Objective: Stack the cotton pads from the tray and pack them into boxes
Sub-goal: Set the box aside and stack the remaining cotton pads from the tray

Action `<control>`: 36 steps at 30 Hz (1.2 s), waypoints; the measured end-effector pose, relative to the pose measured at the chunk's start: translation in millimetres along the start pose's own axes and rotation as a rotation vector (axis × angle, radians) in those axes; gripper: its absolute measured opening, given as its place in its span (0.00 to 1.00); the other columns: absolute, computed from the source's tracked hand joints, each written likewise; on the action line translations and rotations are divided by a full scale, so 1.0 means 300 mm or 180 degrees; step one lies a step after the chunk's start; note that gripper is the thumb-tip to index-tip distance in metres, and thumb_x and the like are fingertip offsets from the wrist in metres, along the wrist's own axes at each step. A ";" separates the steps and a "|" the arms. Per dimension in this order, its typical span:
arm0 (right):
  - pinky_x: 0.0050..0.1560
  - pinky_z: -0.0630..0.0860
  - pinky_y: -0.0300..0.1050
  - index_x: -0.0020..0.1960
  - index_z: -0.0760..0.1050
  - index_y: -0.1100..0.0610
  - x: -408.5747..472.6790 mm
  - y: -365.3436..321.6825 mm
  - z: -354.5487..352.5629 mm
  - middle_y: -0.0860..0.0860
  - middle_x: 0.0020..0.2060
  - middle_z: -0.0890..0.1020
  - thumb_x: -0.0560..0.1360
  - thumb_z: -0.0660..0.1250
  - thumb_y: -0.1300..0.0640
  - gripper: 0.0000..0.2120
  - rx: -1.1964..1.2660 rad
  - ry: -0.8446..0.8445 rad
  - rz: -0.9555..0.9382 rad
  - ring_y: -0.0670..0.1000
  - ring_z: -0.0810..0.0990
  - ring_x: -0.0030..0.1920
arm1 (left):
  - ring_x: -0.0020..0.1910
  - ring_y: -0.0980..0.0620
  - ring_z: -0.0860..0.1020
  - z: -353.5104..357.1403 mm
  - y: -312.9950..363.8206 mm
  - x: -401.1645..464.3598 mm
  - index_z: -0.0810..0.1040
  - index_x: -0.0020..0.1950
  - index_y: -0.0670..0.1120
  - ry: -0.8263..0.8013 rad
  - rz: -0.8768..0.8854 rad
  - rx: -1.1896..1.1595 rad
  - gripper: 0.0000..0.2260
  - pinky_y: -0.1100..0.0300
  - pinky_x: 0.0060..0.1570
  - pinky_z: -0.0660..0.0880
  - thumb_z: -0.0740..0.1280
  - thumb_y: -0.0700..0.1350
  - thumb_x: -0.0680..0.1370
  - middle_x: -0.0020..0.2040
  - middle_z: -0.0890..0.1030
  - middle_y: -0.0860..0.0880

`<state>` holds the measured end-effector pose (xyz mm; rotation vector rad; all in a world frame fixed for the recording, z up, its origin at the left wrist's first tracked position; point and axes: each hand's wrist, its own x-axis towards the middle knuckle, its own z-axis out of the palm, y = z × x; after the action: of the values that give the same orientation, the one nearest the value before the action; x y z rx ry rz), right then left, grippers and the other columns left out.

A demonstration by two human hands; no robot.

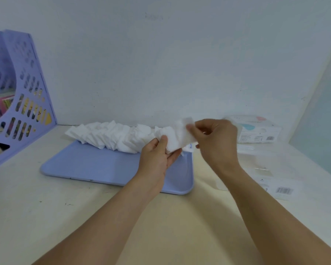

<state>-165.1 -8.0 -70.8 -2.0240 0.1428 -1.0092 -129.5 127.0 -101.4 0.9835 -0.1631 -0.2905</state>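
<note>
Left hand (157, 155): grip pinching a small stack of cotton pads (177, 139), thumb on top, fingers beneath, above the right end of the blue tray (96, 167). Right hand (216, 138): grip pinching one pad at the stack's upper edge. Loose pads (107, 136) lie heaped along the tray's far side. Clear boxes (256, 131) stand right on the counter (46, 207).

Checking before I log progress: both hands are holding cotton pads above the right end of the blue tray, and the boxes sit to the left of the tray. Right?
Not quite. The head view shows the boxes to the right of the blue tray, not the left. The rest holds: left hand and right hand hold cotton pads above its right end.
</note>
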 end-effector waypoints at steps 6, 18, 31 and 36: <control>0.29 0.73 0.38 0.40 0.80 0.67 0.000 -0.037 -0.026 0.60 0.34 0.80 0.75 0.75 0.56 0.14 0.1260 -0.0788 0.0930 0.50 0.78 0.34 | 0.55 0.49 0.84 0.003 0.005 -0.005 0.81 0.59 0.43 -0.0099 -0.0073 0.0119 0.10 0.56 0.56 0.81 0.61 0.43 0.85 0.58 0.85 0.44; 0.44 0.79 0.39 0.63 0.77 0.51 -0.008 -0.049 0.016 0.49 0.49 0.83 0.77 0.72 0.50 0.15 0.0939 -0.0477 0.0884 0.43 0.82 0.44 | 0.55 0.45 0.84 0.011 0.017 -0.003 0.78 0.64 0.39 -0.0137 -0.0145 0.0017 0.11 0.53 0.53 0.83 0.63 0.40 0.83 0.59 0.83 0.39; 0.56 0.76 0.47 0.66 0.75 0.53 0.066 0.045 -0.018 0.50 0.56 0.81 0.76 0.69 0.55 0.18 -0.0800 -0.0277 0.0355 0.49 0.79 0.53 | 0.42 0.53 0.77 -0.094 0.105 0.098 0.74 0.51 0.50 0.0892 0.0548 0.0120 0.03 0.62 0.36 0.75 0.63 0.46 0.84 0.49 0.78 0.50; 0.54 0.77 0.45 0.63 0.77 0.56 0.113 0.031 0.030 0.50 0.54 0.81 0.67 0.80 0.46 0.29 -0.1641 -0.1556 0.0596 0.50 0.80 0.54 | 0.42 0.53 0.76 -0.129 0.074 0.127 0.70 0.61 0.45 0.1010 0.0499 0.0172 0.07 0.61 0.44 0.76 0.60 0.47 0.85 0.51 0.76 0.50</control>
<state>-133.9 -22.7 -60.1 -2.6049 0.3492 -0.3553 -79.4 157.3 -103.9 1.0510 0.0417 0.0154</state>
